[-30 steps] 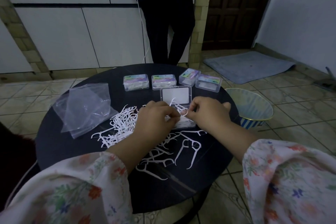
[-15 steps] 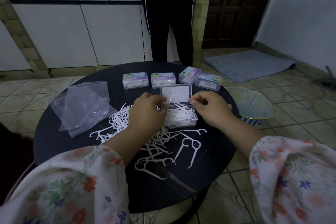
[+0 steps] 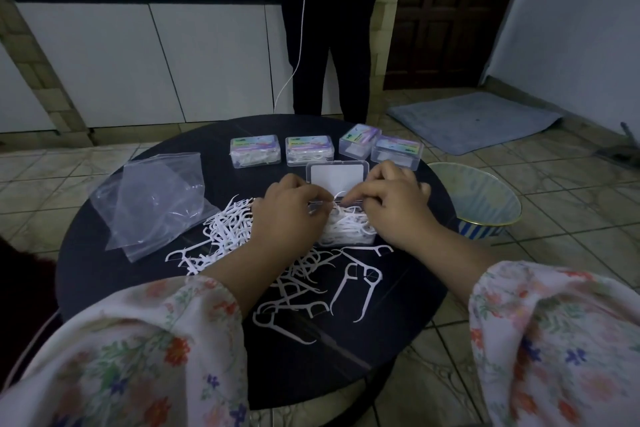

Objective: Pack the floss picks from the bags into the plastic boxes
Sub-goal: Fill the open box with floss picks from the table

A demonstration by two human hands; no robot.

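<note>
fingers of left hand [image 3: 289, 210] and right hand [image 3: 391, 206] curled, pinching floss picks [image 3: 349, 224] over open box [image 3: 341, 208] | loose picks [image 3: 228, 229] left of and nearer than open box | empty bags [image 3: 152, 199] further left | four closed boxes [image 3: 310, 150] behind it

Both arms wear loose white sleeves [image 3: 145, 350] printed with red, blue and green flowers.

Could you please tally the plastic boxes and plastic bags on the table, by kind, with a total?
Closed boxes with labels, in the far row: 4
Open box being filled: 1
Clear plastic bags, overlapping at the left: apparently 2
Total: 7
</note>
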